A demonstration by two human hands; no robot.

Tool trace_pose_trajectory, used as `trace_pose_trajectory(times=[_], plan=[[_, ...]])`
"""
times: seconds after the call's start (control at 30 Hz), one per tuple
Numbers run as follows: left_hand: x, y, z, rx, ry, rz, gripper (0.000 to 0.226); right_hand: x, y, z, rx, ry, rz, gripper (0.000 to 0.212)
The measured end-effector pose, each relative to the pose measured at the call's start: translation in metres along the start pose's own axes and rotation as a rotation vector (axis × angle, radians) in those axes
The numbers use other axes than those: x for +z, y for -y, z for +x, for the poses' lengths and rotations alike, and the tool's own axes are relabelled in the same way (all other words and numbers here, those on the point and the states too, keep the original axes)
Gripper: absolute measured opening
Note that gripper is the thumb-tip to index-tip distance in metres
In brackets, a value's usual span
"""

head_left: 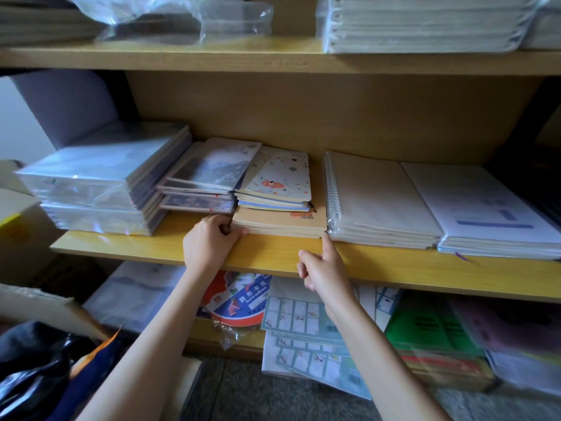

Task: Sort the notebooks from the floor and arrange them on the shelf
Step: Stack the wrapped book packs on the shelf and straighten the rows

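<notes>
While shelf holds notebooks, left hand grips stack

Fingertips of left hand tucked out of sight at corner of tan notebook stack. Wrapped stack on top shelf cut by upper edge. White booklets: cover print blurred, unreadable; right side cut by frame edge. Black bag cut off lower left.
</notes>
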State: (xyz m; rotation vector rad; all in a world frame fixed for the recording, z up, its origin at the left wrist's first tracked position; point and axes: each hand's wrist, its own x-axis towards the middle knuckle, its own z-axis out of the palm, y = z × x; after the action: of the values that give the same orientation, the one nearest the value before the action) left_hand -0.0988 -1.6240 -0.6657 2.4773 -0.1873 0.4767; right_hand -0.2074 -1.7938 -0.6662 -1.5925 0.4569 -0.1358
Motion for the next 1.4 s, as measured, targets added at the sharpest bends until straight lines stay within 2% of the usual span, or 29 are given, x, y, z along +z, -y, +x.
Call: trace_pose_trajectory(times=[0.1, 0.33, 0.57, 0.7, 0.77, 0.83, 0.9, 0.97, 1.0, 1.1, 1.13, 1.2, 1.3, 1.4], plan=[[0.001, 0.001, 0.003, 0.002, 0.019, -0.005, 0.037, -0.001, 0.000, -0.001, -0.002, 0.027, -0.049, 0.076], [0.001, 0.006, 0.014, 0.023, 0.047, 0.055, 0.038, -0.011, 0.001, -0.002, -0.012, 0.069, -0.103, 0.071], [0.004, 0.009, 0.015, -0.025, 0.067, -0.030, 0.038, -0.010, -0.004, -0.001, -0.036, 0.042, -0.110, 0.071], [0.003, 0.009, 0.013, -0.014, 0.045, -0.035, 0.037, -0.007, -0.007, -0.001, -0.066, 0.011, -0.224, 0.068], [0.002, 0.005, 0.008, -0.010, 0.021, -0.021, 0.036, -0.006, -0.005, -0.008, -0.198, -0.121, -0.580, 0.055], [0.001, 0.001, 0.000, 0.044, -0.058, -0.010, 0.036, -0.005, 0.001, -0.016, -0.511, -0.337, -0.886, 0.028], [0.002, -0.003, -0.012, 0.276, -0.208, 0.065, 0.031, -0.001, 0.015, -0.016, -0.825, -0.438, -0.982, 0.010], [0.001, -0.008, -0.019, 0.519, -0.230, 0.170, 0.028, 0.006, 0.031, 0.000, -0.956, -0.429, -1.070, 0.011], [0.002, -0.010, -0.018, 0.568, -0.167, 0.210, 0.033, 0.011, 0.040, 0.010, -0.943, -0.380, -1.135, 0.015], [0.003, -0.016, -0.012, 0.478, 0.087, 0.268, 0.061, 0.031, 0.054, 0.033, -0.770, -0.169, -1.224, 0.027], [0.005, -0.017, -0.010, 0.444, 0.136, 0.263, 0.068, 0.037, 0.053, 0.037, -0.699, -0.112, -1.248, 0.030], [0.012, -0.019, -0.009, 0.390, 0.170, 0.219, 0.077, 0.044, 0.047, 0.042, -0.617, -0.103, -1.255, 0.034], [0.017, -0.028, -0.004, 0.292, 0.172, 0.155, 0.076, 0.044, 0.036, 0.046, -0.599, -0.139, -1.167, 0.040], [0.021, -0.036, 0.005, 0.183, 0.172, 0.132, 0.058, 0.040, 0.030, 0.050, -0.585, -0.092, -1.102, 0.052]])
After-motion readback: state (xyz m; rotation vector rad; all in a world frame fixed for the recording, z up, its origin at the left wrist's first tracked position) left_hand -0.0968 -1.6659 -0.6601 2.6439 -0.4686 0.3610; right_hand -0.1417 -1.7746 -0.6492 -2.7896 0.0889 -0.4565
